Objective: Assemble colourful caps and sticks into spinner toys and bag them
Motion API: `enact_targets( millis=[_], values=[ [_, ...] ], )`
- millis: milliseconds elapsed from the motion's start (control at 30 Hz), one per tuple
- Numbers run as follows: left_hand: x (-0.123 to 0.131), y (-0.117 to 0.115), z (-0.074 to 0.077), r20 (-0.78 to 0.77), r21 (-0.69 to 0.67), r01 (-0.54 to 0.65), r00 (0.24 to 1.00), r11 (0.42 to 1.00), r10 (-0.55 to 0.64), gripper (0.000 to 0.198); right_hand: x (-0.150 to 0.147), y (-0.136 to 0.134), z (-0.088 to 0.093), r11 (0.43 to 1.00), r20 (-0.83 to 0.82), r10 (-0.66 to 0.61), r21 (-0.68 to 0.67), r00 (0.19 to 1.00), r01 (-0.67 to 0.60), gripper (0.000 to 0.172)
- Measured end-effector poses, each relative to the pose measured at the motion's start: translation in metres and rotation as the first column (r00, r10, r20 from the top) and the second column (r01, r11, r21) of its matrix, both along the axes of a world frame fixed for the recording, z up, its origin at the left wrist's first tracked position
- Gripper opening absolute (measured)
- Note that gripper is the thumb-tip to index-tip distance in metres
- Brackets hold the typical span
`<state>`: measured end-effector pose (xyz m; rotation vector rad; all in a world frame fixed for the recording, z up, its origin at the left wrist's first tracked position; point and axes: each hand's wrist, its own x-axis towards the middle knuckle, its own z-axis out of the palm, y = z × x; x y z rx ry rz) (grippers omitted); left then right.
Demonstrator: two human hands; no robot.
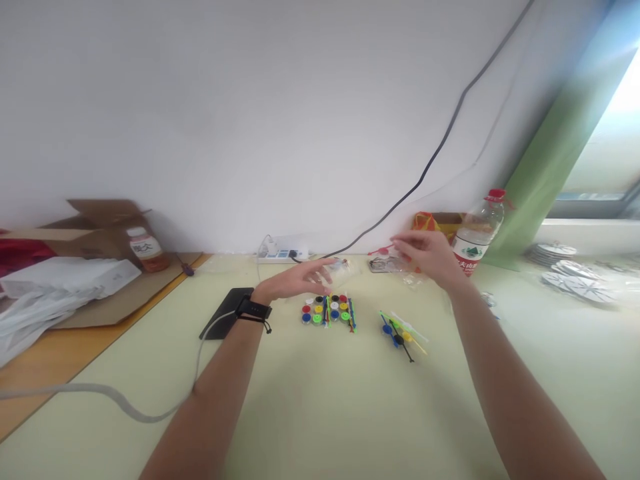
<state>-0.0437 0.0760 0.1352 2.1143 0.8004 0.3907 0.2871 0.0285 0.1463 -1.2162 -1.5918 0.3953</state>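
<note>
My right hand [425, 255] is raised over the back of the table, pinching a red plastic arrow spinner [384, 251] with a round middle. My left hand [296, 280] hovers palm down with its fingers stretched out and apart, holding nothing. Just in front of it are rows of small round discs [317, 319] in red, blue, white, black, yellow and green. Bundles of thin coloured arrows [353, 317] lie between and beside these rows. To the right sits a loose pile of arrow spinners [399, 339] in blue, black, green, yellow and white.
A phone-like object [383, 265] lies near the wall, beside a large water bottle [475, 233]. At the back is a power strip [283, 256]; a black tablet [226, 313] lies left. Further left are a drink bottle [149, 250] and cardboard box [107, 230]. White discs [583, 287] lie right.
</note>
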Motion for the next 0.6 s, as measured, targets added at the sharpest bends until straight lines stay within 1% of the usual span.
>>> enact_targets(
  millis=[67,100,167,300,367,433,500,600],
  values=[
    [0.002,-0.001,0.001,-0.02,0.024,0.014,1.0,1.0,-0.013,0.078,-0.001,-0.011,0.011,0.997,-0.119,0.069,0.049,0.99,-0.064,0.037],
    [0.004,-0.001,0.001,-0.034,0.043,0.021,0.999,0.999,-0.019,0.079,-0.003,-0.015,0.015,0.994,-0.145,0.101,0.053,0.984,-0.094,0.037],
    [0.007,-0.002,0.001,-0.057,0.088,0.034,0.998,0.996,-0.029,0.082,-0.009,-0.021,0.02,0.992,-0.139,0.13,0.02,0.982,-0.128,0.034],
    [0.015,-0.006,0.002,-0.046,0.175,0.042,0.998,0.984,-0.035,0.086,-0.028,-0.021,0.016,0.983,-0.05,0.165,-0.077,0.985,-0.168,0.027],
    [0.017,-0.008,0.003,-0.037,0.199,0.036,0.999,0.979,-0.029,0.089,-0.038,-0.017,0.012,0.972,-0.074,0.195,-0.118,0.978,-0.203,0.026],
    [0.019,-0.011,0.003,-0.031,0.199,0.024,0.999,0.98,-0.019,0.092,-0.047,-0.013,0.007,0.961,-0.171,0.212,-0.144,0.962,-0.237,0.026],
    [0.021,-0.013,0.003,-0.017,0.187,0.013,1.0,0.982,-0.01,0.093,-0.054,-0.01,0.003,0.951,-0.299,0.212,-0.155,0.93,-0.267,0.026],
    [0.024,-0.014,0.004,-0.001,0.158,0.026,1.0,0.987,-0.026,0.085,-0.061,-0.007,0.001,0.932,-0.449,0.219,-0.168,0.866,-0.322,0.028]
  ],
)
